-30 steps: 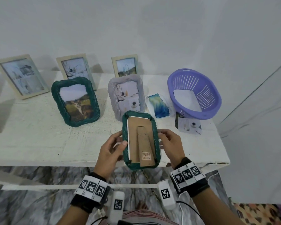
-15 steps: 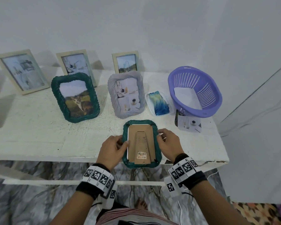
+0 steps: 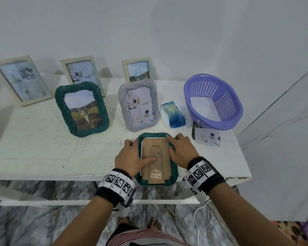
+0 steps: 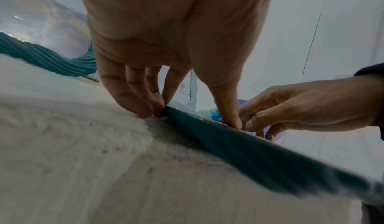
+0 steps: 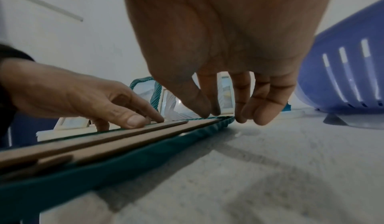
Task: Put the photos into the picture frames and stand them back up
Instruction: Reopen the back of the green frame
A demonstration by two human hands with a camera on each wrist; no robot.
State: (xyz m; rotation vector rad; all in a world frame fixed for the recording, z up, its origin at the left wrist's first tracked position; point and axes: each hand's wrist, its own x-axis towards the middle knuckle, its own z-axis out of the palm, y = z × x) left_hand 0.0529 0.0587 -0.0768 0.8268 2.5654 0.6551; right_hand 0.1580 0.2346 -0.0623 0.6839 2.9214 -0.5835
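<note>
Frame: we see the green frame (image 3: 156, 158) face down at the bench (image 3: 43, 148) edge, 6 o'clock (cardboard back up).
Left hand (image 3: 130, 157): grips its left rim, thumb pressing the backing.
Right hand (image 3: 180, 150): grips its right rim.

- The face-down frame (image 3: 156, 159) lies at the front edge of the surface (image 3: 43, 153).
- Two standing frames (image 3: 82, 108) (image 3: 138, 104) are behind it.
- The basket (image 3: 212, 101) sits at the right.
</note>
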